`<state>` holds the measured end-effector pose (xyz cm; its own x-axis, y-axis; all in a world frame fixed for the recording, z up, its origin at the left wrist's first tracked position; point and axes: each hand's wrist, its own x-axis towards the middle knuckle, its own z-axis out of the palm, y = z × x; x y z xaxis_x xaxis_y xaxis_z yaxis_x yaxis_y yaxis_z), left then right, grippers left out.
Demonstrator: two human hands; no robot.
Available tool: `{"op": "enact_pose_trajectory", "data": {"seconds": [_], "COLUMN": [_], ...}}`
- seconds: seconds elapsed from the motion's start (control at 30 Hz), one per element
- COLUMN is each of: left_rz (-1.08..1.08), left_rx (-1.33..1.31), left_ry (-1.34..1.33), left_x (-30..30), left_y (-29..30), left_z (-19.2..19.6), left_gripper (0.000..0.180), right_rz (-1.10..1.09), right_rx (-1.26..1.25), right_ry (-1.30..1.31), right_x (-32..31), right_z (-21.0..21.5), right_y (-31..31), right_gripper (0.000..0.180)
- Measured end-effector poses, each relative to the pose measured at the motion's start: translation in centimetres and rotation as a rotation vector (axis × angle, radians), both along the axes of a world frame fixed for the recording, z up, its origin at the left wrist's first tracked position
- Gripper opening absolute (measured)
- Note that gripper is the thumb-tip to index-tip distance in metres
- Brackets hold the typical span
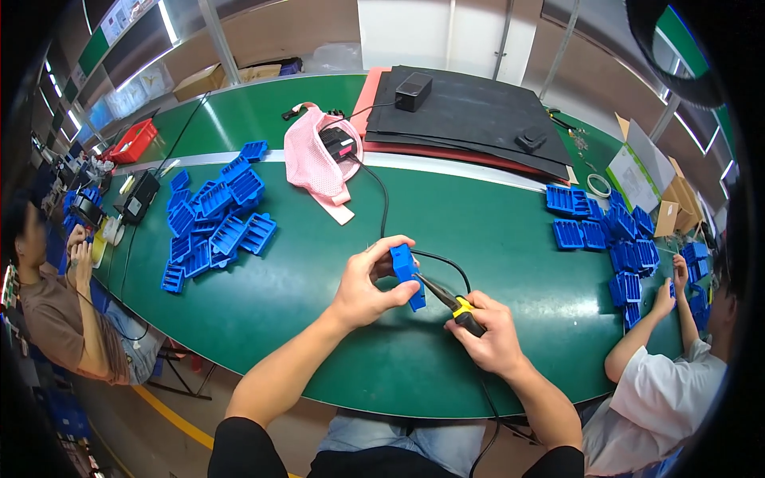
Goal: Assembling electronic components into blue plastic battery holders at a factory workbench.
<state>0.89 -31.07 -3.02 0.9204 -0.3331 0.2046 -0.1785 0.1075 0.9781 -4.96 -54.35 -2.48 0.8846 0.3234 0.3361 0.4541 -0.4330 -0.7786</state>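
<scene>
My left hand point(368, 280) grips a small blue plastic box point(404, 264) between thumb and fingers, holding it tilted above the green table. In my right hand point(494, 331) is a pair of needle-nose pliers point(462, 311) with yellow and black handles. The tips of the pliers meet the right side of the blue box; whether they pinch anything there is too small to tell. A heap of blue slotted boxes point(215, 203) lies to the left of my hands. More blue boxes point(635, 256) stand in groups at the right.
A black cable point(386, 203) runs from a pink mesh bag point(305, 159) past my hands. Black sheets point(462, 119) bearing a power adapter point(413, 91) lie at the back. Co-workers sit left point(72, 319) and right point(669, 398). A red basket point(134, 141) stands far left.
</scene>
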Motion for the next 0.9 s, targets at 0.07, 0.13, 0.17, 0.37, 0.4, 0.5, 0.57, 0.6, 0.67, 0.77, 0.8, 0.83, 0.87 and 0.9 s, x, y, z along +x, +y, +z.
{"op": "enact_pose_trajectory", "data": {"seconds": [0.07,0.13,0.17,0.37,0.4,0.5,0.57,0.6,0.67,0.77,0.8,0.83,0.87,0.9], "left_rz": [0.019,0.037,0.005,-0.093,-0.104,-0.122,-0.149,-0.156,-0.158,-0.155,-0.154,-0.155,-0.157,-0.156], "left_rx": [-0.011,-0.020,0.031,-0.034,-0.141,-0.275,-0.370,-0.370,-0.343,-0.293,-0.293,-0.288,-0.283,-0.284], "left_ry": [0.008,0.013,0.006,0.061,0.099,0.132,0.168,0.169,0.157,0.141,0.142,0.140,0.138,0.138], "left_x": [-0.1,0.0,0.2,0.5,0.7,0.9,0.5,0.4,0.3,0.2,0.2,0.1,0.1,0.1], "left_y": [-0.2,-0.1,0.1,0.2,0.3,0.4,0.1,0.0,-0.1,-0.2,-0.2,-0.2,-0.2,-0.1], "left_z": [0.1,0.2,0.1,-0.5,-0.9,-0.7,0.0,0.2,0.4,0.6,0.6,0.6,0.6,0.6], "left_gripper": [0.059,0.057,0.059,0.076,0.075,0.071,0.077,0.077,0.080,0.082,0.082,0.082,0.082,0.082], "right_rz": [-0.005,-0.009,-0.006,0.033,0.006,-0.104,-0.127,-0.144,-0.166,-0.185,-0.186,-0.184,-0.185,-0.185], "right_rx": [0.000,0.000,-0.031,-0.024,-0.033,-0.009,-0.010,-0.012,-0.001,-0.001,-0.011,-0.011,-0.024,-0.037], "right_ry": [0.018,0.035,0.001,0.012,0.025,0.014,-0.016,-0.044,-0.035,-0.031,-0.040,-0.039,-0.047,-0.055], "right_x": [-0.1,0.1,0.3,1.0,0.9,0.7,0.7,0.7,0.7,0.7,0.7,0.8,0.8,0.8], "right_z": [0.1,0.1,0.0,0.3,0.4,0.3,0.0,-0.2,-0.2,-0.2,-0.2,-0.2,-0.2,-0.3], "right_y": [0.0,0.0,-0.4,-1.6,-1.6,-1.2,-1.1,-1.0,-0.8,-0.7,-0.7,-0.7,-0.6,-0.6], "right_gripper": [0.013,0.014,0.014,0.014,0.015,0.015,0.015,0.015,0.015,0.014,0.014,0.014,0.014,0.014]}}
